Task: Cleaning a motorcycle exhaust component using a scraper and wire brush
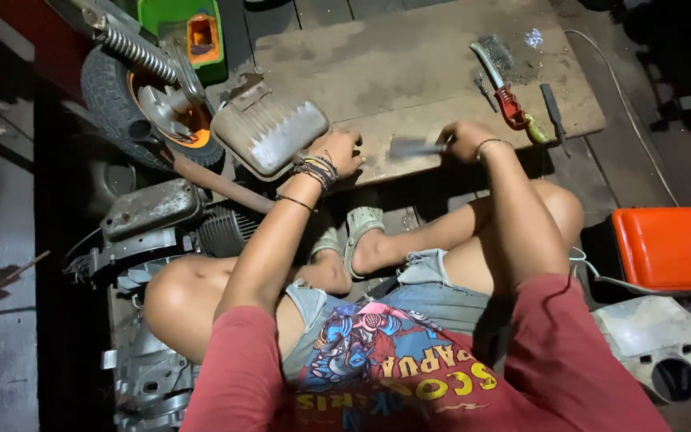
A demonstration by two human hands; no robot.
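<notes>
I sit cross-legged at a low wooden board [409, 64]. My left hand [336, 152], with several bracelets at the wrist, rests on the board's near edge beside a ribbed grey metal muffler [269, 132]. My right hand [464, 141] is closed on the handle of a small tool with a flat grey blade [409, 147] that lies blurred on the board between my hands. What kind of tool it is I cannot tell.
A knife with a red handle [501, 88], a dark screwdriver [553, 110] and a small bit lie on the board's right part. A small wheel with spring [149, 88] and engine parts [157, 232] stand left. An orange toolbox [669, 244] and a grey plastic cover [657, 348] sit right.
</notes>
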